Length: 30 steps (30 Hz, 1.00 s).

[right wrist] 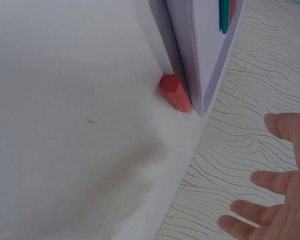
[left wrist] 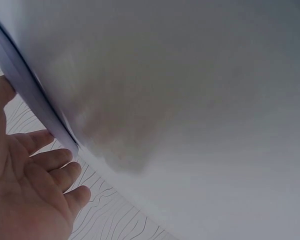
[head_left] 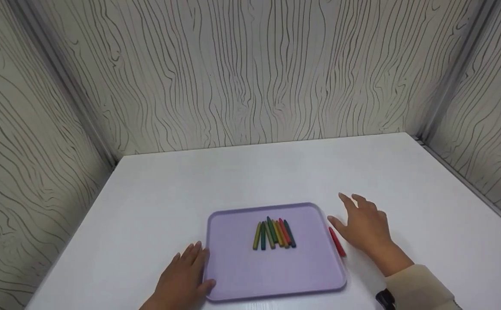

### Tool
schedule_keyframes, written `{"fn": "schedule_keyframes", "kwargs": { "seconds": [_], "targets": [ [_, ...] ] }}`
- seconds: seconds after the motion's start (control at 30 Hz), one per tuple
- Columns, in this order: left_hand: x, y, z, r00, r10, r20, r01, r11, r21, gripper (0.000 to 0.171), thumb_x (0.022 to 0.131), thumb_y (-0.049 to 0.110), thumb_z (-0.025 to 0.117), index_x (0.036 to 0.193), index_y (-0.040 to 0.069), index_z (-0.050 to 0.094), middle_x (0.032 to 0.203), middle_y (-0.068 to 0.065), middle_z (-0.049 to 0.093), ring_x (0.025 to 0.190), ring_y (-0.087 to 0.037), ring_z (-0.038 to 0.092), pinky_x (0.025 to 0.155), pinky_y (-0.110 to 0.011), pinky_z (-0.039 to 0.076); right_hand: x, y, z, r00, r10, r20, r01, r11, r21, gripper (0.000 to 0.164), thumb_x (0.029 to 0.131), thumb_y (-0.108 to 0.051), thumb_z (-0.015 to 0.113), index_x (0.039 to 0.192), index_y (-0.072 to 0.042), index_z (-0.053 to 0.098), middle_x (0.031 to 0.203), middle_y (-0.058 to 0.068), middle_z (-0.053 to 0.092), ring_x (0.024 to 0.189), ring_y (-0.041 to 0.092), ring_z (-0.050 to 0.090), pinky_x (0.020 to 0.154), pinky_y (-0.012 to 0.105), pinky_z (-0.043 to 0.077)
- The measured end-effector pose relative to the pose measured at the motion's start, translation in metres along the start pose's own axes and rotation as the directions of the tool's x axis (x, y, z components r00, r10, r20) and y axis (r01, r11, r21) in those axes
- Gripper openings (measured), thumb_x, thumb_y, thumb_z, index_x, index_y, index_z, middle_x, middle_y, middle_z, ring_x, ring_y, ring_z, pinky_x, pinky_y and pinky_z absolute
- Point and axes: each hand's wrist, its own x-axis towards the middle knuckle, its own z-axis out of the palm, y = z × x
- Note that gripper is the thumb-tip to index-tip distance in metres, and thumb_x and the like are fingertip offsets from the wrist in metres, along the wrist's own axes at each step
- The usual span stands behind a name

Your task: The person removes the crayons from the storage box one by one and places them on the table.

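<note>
A shallow lilac tray (head_left: pixel 272 275) stands on the white table, with several crayons (head_left: pixel 275 234) in green, yellow and red grouped side by side near its middle. My left hand (head_left: pixel 181 275) rests at the tray's left edge, fingers extended along the rim and thumb over it near the front corner. Just outside the tray's right rim lies a red crayon (head_left: pixel 337 242); its blunt end shows in the right wrist view. Over the table beside that crayon hovers my right hand (head_left: pixel 364 224), fingers spread and loosely bent, holding nothing.
White table (head_left: pixel 147 193) surrounds the tray on all sides. Wood-grain patterned panels (head_left: pixel 250 73) rise behind it and at both sides, meeting at grey corner posts. A beige sleeve (head_left: pixel 420 286) and a dark band are on the right wrist.
</note>
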Motion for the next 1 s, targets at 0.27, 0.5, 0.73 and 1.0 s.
{"fn": "schedule_keyframes", "kwargs": {
  "seconds": [0.27,0.5,0.73,1.0],
  "targets": [
    [0.000,0.001,-0.001,1.000,0.010,0.001,-0.010,1.000,0.008,0.073,0.087,0.047,0.062,0.138,-0.003,0.044,0.145,-0.025,0.037,0.134,-0.042,0.032,0.104,-0.061,0.028,0.002,-0.016,0.012,0.998,-0.045,0.036,0.046,0.999,-0.003,0.072,0.086,-0.042,0.067,0.143,-0.006,0.042,0.140,0.031,0.038,0.124,0.050,0.036,0.091,0.069,0.028],
    [0.000,0.001,-0.002,1.000,0.006,0.009,-0.006,1.000,0.002,0.074,0.088,0.048,0.061,0.138,-0.004,0.044,0.145,-0.025,0.036,0.134,-0.042,0.030,0.104,-0.062,0.026,0.002,-0.030,0.021,0.996,-0.053,0.074,0.052,0.998,0.021,0.073,0.086,-0.043,0.067,0.144,-0.007,0.041,0.143,0.030,0.034,0.128,0.049,0.032,0.095,0.071,0.023],
    [0.002,0.002,0.000,0.999,-0.038,0.027,0.038,0.999,0.013,0.073,0.087,0.047,0.062,0.139,-0.002,0.043,0.146,-0.023,0.036,0.136,-0.041,0.029,0.106,-0.059,0.025,0.004,-0.040,0.031,0.994,-0.068,0.083,0.066,0.997,0.025,0.071,0.086,-0.041,0.068,0.143,-0.008,0.042,0.142,0.029,0.036,0.128,0.049,0.033,0.096,0.071,0.024],
    [0.002,0.001,0.000,0.999,-0.038,0.030,0.037,0.999,0.031,0.074,0.088,0.048,0.061,0.140,-0.001,0.043,0.146,-0.022,0.036,0.135,-0.040,0.029,0.106,-0.059,0.026,0.004,-0.046,0.043,0.991,-0.092,0.092,0.090,0.996,0.026,0.070,0.085,-0.040,0.069,0.141,-0.006,0.044,0.140,0.028,0.039,0.127,0.047,0.036,0.095,0.070,0.028]
  ]
}}
